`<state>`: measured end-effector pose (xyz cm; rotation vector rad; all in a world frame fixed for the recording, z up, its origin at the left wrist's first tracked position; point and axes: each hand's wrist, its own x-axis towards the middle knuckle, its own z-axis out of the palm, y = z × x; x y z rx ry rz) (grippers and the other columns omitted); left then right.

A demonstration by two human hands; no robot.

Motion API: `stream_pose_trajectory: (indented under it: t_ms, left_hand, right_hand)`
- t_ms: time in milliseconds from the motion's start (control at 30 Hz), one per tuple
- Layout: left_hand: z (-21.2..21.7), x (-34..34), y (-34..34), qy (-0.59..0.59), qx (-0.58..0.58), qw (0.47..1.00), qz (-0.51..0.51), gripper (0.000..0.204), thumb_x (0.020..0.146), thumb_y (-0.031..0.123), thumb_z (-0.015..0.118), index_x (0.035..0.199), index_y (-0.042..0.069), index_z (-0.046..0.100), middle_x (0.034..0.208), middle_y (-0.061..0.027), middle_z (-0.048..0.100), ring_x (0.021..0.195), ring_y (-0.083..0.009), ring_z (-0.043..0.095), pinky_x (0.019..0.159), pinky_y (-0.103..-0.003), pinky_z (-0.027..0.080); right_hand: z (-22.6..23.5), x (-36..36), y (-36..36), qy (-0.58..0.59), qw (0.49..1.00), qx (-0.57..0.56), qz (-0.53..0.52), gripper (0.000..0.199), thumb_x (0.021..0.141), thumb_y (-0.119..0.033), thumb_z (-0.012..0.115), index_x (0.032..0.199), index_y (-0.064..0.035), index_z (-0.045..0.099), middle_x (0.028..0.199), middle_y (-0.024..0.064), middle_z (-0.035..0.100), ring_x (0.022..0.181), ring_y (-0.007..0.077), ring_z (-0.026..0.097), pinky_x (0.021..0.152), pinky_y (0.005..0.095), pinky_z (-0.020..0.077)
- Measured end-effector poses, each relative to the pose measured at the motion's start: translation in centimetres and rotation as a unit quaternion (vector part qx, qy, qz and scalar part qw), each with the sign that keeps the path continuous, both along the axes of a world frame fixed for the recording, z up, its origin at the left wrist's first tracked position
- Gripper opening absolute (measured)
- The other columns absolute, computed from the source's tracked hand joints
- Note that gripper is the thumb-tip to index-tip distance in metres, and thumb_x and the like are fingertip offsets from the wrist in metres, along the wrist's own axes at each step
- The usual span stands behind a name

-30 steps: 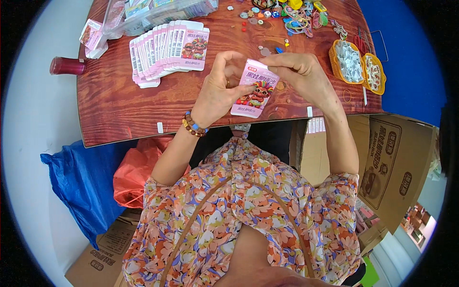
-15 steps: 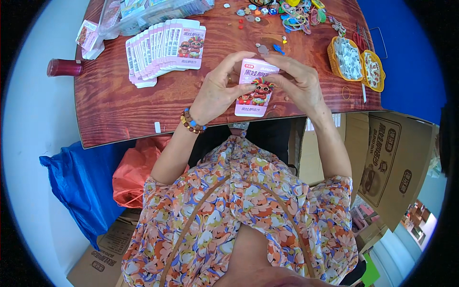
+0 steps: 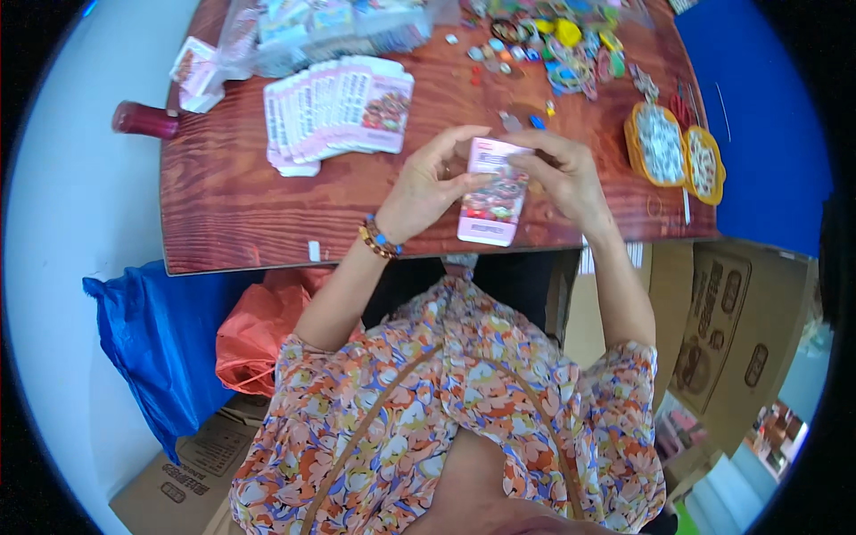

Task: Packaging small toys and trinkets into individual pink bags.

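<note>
R fingers (image 3: 532, 167) now lower on pink box (image 3: 487, 228), ctn fan (image 3: 334, 107) nearby

Beneath the fingers (image 3: 539, 141) stood a red-brown, wood-grained table (image 3: 232, 214), brightly lit. A pale wall (image 3: 62, 214) was noted well left of the fingers; a blue surface (image 3: 771, 134) lay to their right, beyond the table's edge.

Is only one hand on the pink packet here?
No, the left hand and the right hand both hold the pink packet.
</note>
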<state>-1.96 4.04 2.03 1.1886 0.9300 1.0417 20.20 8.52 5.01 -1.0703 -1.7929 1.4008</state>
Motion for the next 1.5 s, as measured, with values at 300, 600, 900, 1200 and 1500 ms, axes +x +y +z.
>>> stream_pose_trajectory:
  t_ms: [300, 600, 900, 1200, 1500]
  left_hand:
    - [-0.4, -0.8, -0.4, 0.313, 0.252, 0.874, 0.274, 0.108, 0.076, 0.012, 0.085, 0.154, 0.003, 0.010, 0.154, -0.0161, 0.029, 0.136, -0.0246, 0.041, 0.105, -0.037, 0.046]
    - [1.3, -8.4, -0.7, 0.039, 0.073, 0.921, 0.380, 0.081, 0.068, 0.012, 0.090, 0.131, 0.001, 0.041, 0.123, -0.0093, 0.050, 0.113, -0.0202, 0.053, 0.094, -0.036, 0.049]
    - [-0.2, -10.0, -3.2, 0.133, 0.029, 0.929, 0.345, 0.085, 0.072, 0.010, 0.087, 0.138, 0.000, 0.035, 0.125, -0.0110, 0.051, 0.112, -0.0189, 0.054, 0.094, -0.033, 0.049]
    - [-1.5, -9.1, -2.1, 0.190, 0.050, 0.917, 0.348, 0.085, 0.070, 0.021, 0.090, 0.136, -0.003, 0.041, 0.124, -0.0145, 0.054, 0.112, -0.0232, 0.056, 0.097, -0.036, 0.046]
    - [-1.1, -7.7, 0.2, 0.360, 0.139, 0.855, 0.347, 0.078, 0.066, 0.028, 0.090, 0.126, -0.002, 0.050, 0.112, -0.0170, 0.058, 0.103, -0.0344, 0.058, 0.088, -0.042, 0.048]
  right_hand:
    - [-2.9, -8.4, 1.0, 0.281, 0.875, -0.392, -0.051, 0.025, 0.097, -0.014, 0.058, 0.118, -0.0016, 0.060, 0.109, 0.0071, 0.067, 0.092, 0.0183, 0.069, 0.078, 0.0353, 0.0608]
    - [4.9, -20.3, 15.8, -0.148, 0.934, 0.324, 0.007, 0.022, 0.092, -0.023, 0.063, 0.100, -0.0044, 0.070, 0.090, 0.0108, 0.070, 0.081, 0.0247, 0.067, 0.070, 0.0359, 0.0516]
    - [-0.3, -27.4, 25.1, -0.424, 0.856, 0.279, 0.096, 0.038, 0.074, -0.032, 0.080, 0.106, -0.0129, 0.071, 0.104, 0.0118, 0.073, 0.102, 0.0322, 0.068, 0.085, 0.0466, 0.0542]
    - [2.2, -22.6, 25.3, -0.200, 0.954, 0.220, 0.044, 0.017, 0.081, -0.015, 0.073, 0.086, -0.0003, 0.067, 0.075, 0.0069, 0.068, 0.067, 0.0138, 0.068, 0.063, 0.0287, 0.0519]
    - [8.5, -12.1, 13.5, 0.005, 0.995, 0.099, 0.016, 0.021, 0.092, -0.009, 0.065, 0.111, -0.0030, 0.068, 0.079, -0.0006, 0.066, 0.062, 0.0032, 0.057, 0.052, 0.0200, 0.0412]
